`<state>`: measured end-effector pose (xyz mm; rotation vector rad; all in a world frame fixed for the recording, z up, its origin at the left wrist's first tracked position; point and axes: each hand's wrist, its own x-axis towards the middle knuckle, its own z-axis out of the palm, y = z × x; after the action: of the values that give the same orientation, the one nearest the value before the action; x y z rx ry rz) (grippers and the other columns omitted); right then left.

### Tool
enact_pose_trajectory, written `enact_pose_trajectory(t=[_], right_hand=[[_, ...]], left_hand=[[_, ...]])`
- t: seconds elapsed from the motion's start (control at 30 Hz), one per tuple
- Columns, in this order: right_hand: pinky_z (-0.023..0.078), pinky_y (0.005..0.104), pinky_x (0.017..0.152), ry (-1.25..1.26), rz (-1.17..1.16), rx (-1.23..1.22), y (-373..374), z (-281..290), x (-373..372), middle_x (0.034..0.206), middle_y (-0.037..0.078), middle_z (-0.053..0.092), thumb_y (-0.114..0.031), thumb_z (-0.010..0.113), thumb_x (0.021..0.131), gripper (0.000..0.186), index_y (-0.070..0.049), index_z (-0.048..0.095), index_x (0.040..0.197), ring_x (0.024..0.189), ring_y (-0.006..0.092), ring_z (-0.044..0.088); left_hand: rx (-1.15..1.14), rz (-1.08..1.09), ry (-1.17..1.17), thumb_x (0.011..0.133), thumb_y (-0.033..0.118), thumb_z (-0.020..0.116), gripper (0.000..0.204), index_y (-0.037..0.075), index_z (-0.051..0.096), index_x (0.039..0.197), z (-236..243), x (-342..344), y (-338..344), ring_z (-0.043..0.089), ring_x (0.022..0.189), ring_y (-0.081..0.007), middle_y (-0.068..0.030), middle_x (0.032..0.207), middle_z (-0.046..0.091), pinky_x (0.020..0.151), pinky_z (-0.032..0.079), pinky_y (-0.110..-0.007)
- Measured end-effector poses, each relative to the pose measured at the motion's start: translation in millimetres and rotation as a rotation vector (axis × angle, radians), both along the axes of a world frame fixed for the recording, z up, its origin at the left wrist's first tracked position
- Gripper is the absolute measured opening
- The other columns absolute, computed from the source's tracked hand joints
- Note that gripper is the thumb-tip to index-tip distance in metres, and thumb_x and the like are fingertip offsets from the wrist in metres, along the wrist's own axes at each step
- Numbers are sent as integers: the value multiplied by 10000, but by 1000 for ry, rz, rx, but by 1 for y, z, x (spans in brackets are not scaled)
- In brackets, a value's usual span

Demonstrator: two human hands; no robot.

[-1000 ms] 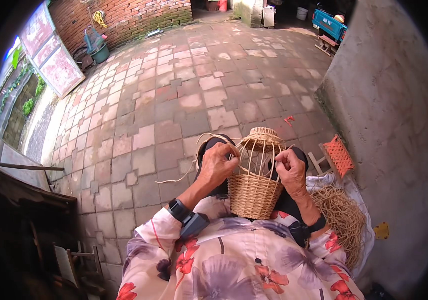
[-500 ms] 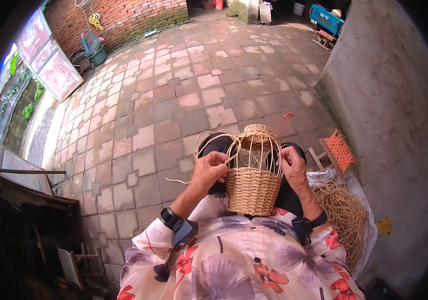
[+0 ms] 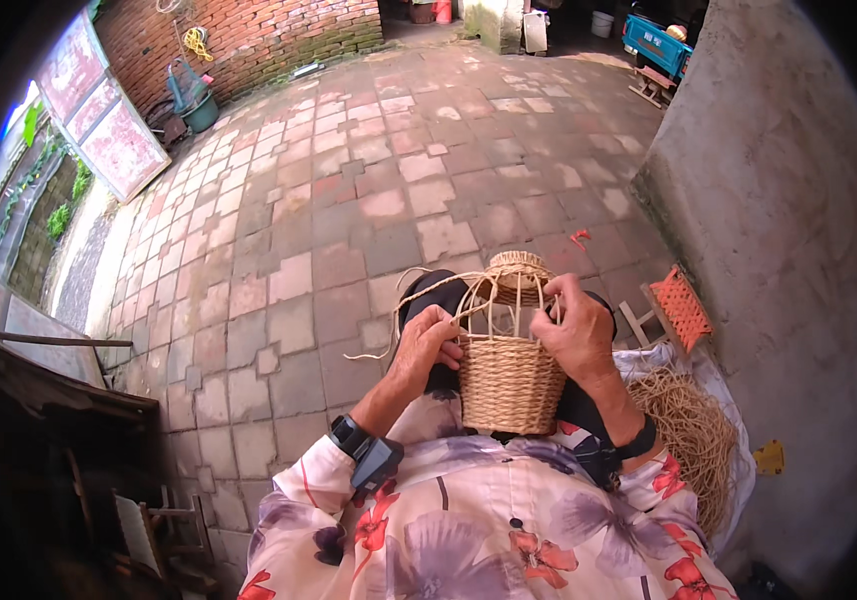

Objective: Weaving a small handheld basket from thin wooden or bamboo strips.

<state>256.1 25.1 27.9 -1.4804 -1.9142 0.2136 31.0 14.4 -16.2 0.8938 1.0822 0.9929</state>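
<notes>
A small straw-coloured basket [image 3: 513, 388] rests upright between my knees, its lower body tightly woven. Bare upright stakes rise from the weave to a narrow woven ring [image 3: 520, 264] at the far end. My left hand [image 3: 426, 348] is closed at the left edge of the weave, gripping the basket there. My right hand [image 3: 582, 330] reaches over the right edge, thumb and forefinger pinched on a strand among the stakes; its other fingers are partly hidden. A loose long strand [image 3: 395, 330] loops out to the left past my knee.
A heap of straw-coloured strands [image 3: 690, 435] lies on a white sack at my right. Behind it stands a small stool with an orange woven seat [image 3: 680, 306], near a grey wall [image 3: 788, 230]. Dark wooden furniture [image 3: 58, 400] is at the left. Paving [image 3: 348, 220] stretches ahead.
My right hand has moved up and inward over the basket's right edge. My left hand has shifted slightly down along the left edge, and the loose strand's end has moved a little right.
</notes>
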Motion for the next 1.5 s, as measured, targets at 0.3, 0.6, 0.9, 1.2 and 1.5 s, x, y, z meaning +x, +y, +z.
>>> enact_pose_trajectory(t=[0.3,0.6,0.9,1.2,1.5], right_hand=[[489,324,586,340,-19,-205,-3,-34,25,625,75,568,-44,629,744,253,-40,501,961,563,200,597],[500,340,600,311,-55,-171,-2,-42,28,670,104,608,-44,634,754,231,-40,490,935,603,233,633],[509,350,624,362,-32,-191,-2,-44,33,687,115,610,-44,626,755,227,-34,491,938,638,251,645],[505,308,617,370,10,-256,2,-46,37,712,95,598,-54,634,780,216,-24,493,941,643,174,620],[482,286,596,457,24,-316,4,-65,49,738,72,573,-56,640,792,212,-23,503,951,611,110,553]], left_hand=[[802,202,878,723,112,575,107,15,529,727,6,14,1,583,560,-244,-119,640,568,565,475,-367],[902,79,880,747,65,642,168,47,672,911,34,21,8,579,575,-256,-104,678,551,552,464,-374],[596,23,798,856,122,665,149,-13,695,913,15,-24,23,607,622,-139,-70,766,659,587,511,-298],[69,-195,-77,894,155,641,175,15,679,992,21,0,44,624,721,-115,-40,822,653,663,544,-263],[708,-89,788,816,67,579,175,44,689,950,31,39,33,595,584,-209,-125,690,627,578,469,-321]])
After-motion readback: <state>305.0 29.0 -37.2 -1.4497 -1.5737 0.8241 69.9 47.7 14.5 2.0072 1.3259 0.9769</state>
